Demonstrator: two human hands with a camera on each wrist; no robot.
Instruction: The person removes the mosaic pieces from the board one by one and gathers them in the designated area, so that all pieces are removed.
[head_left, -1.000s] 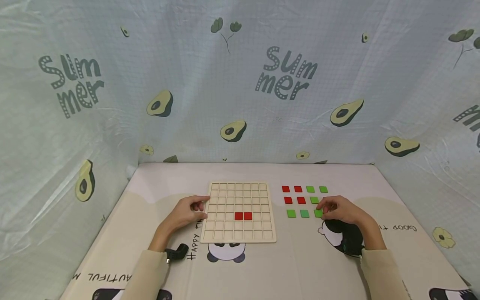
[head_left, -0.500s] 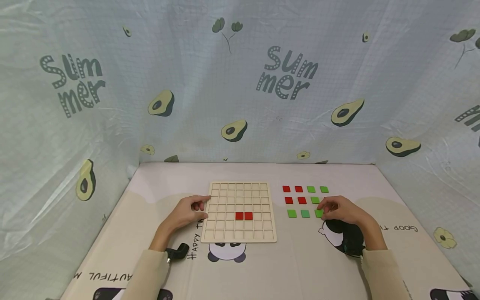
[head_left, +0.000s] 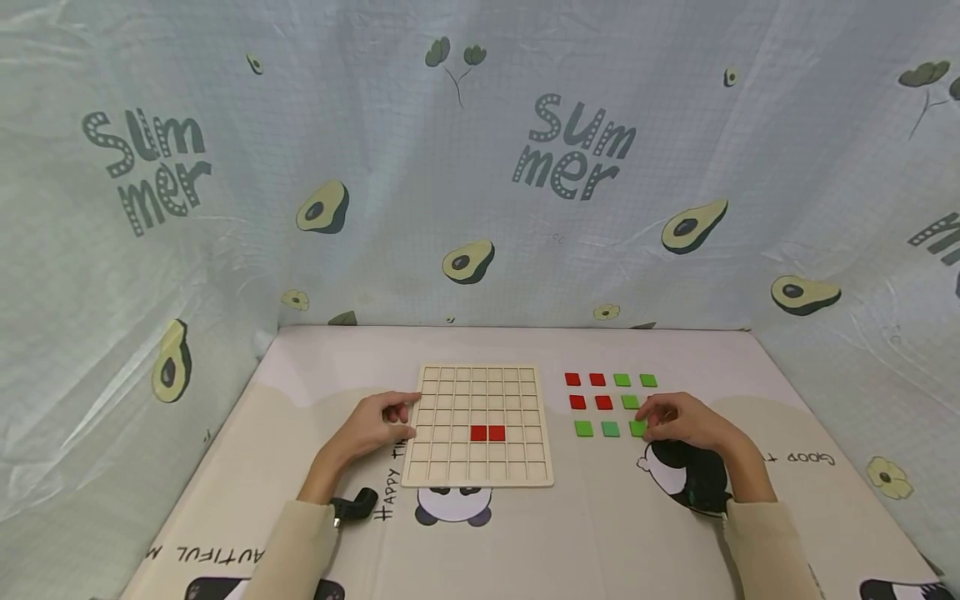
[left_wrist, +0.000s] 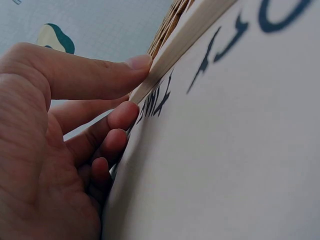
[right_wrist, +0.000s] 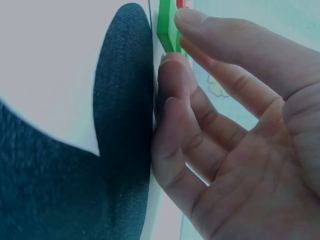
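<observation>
A pale wooden grid board (head_left: 450, 475) lies on the table with two red square tiles (head_left: 487, 433) side by side in its cells. Along the board's left edge rests my left hand (head_left: 371, 423), thumb and forefinger spread apart. In the left wrist view its thumb (left_wrist: 115, 77) presses against the board's side wall (left_wrist: 185, 37), and the lower fingers bend loosely. My right hand (head_left: 686, 419) is at the nearest right green tile (head_left: 637, 428), thumb and forefinger right at its edge with a gap between them. Part of that green tile (right_wrist: 167, 25) shows past the right thumb.
Right of the board, loose tiles lie in three rows: several red tiles (head_left: 597, 380), several green tiles (head_left: 583, 428) and a teal-green tile (head_left: 611, 429). The tablecloth (head_left: 570, 533) has panda prints. A patterned curtain (head_left: 375, 167) closes off the back and sides.
</observation>
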